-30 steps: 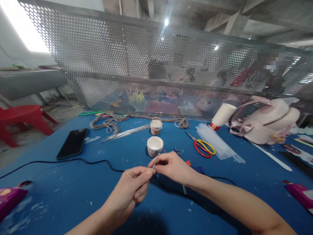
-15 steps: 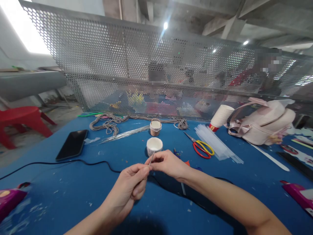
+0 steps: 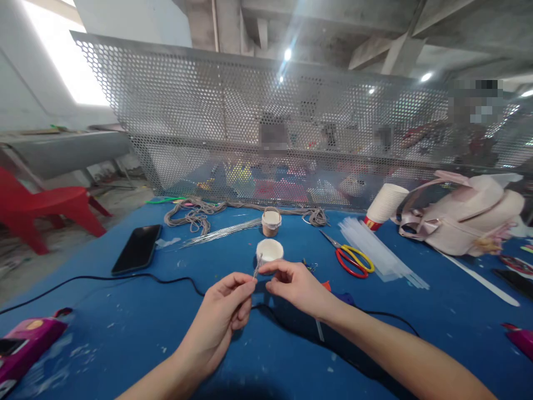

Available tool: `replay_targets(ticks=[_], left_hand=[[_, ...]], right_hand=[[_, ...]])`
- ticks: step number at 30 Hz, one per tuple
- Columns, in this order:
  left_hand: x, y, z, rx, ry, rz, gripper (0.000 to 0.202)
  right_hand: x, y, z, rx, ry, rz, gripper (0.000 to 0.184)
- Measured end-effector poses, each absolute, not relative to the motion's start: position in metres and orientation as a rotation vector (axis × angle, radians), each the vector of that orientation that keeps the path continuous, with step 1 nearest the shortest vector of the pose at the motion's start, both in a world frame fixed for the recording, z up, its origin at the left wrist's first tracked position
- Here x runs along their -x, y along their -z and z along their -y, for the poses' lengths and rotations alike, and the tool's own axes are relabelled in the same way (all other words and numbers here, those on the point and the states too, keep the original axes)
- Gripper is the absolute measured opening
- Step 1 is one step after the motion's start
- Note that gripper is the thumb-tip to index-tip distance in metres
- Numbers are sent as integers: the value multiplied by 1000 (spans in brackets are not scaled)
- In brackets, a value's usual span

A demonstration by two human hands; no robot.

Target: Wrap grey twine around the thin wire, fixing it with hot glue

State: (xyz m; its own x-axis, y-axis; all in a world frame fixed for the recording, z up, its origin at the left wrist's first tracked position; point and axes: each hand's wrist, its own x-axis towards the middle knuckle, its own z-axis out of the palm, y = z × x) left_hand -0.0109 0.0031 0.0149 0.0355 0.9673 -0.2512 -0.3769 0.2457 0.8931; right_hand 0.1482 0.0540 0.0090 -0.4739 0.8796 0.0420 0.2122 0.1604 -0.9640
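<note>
My left hand is closed, pinching the lower end of a thin grey wire piece that sticks up from its fingertips. My right hand is closed just to the right of it, fingers curled, its forefinger reaching over toward the wire's top. Both hands hover over the blue table. Right behind them stands a small white paper cup, and further back a second small cup wrapped in grey cord.
A black phone and black cable lie at left, a pink tool at the near left edge. Red-yellow scissors, clear strips, stacked paper cups and a pink bag sit at right. Grey cord and wires lie by the mesh screen.
My head has turned a little, shifting the scene rightward. My right hand has eased slightly away from the left hand's pinch, which keeps hold of the wire piece.
</note>
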Motion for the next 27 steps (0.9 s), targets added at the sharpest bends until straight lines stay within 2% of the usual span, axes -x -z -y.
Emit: replay_targets(ticks=[4, 11, 14, 17, 22, 24, 27], left_hand=[[9, -16, -2, -826, -1198, -1130, 25], [12, -12, -1, -1013, -1206, -1256, 28], [12, -14, -2, -1023, -1221, -1278, 30], [12, -15, -3, -1022, -1242, -1305, 27], [13, -13, -5, -1087, -1293, -1292, 19], [14, -13, -6, -1073, -1317, -1273, 18], [14, -12, -7, -1030, -1330, -1232, 17]], right_hand=[[-146, -14, -51, 1007, -1193, 1804, 25], [-142, -12, -48, 963, -1229, 1787, 24], [-143, -10, -47, 1022, -1219, 1802, 17], [-145, -12, -44, 1060, -1232, 1858, 7], [-149, -18, -34, 1059, -1271, 2041, 10], [-152, -18, -30, 1047, -1198, 2161, 12], [-156, -18, -28, 1056, -886, 2374, 19]])
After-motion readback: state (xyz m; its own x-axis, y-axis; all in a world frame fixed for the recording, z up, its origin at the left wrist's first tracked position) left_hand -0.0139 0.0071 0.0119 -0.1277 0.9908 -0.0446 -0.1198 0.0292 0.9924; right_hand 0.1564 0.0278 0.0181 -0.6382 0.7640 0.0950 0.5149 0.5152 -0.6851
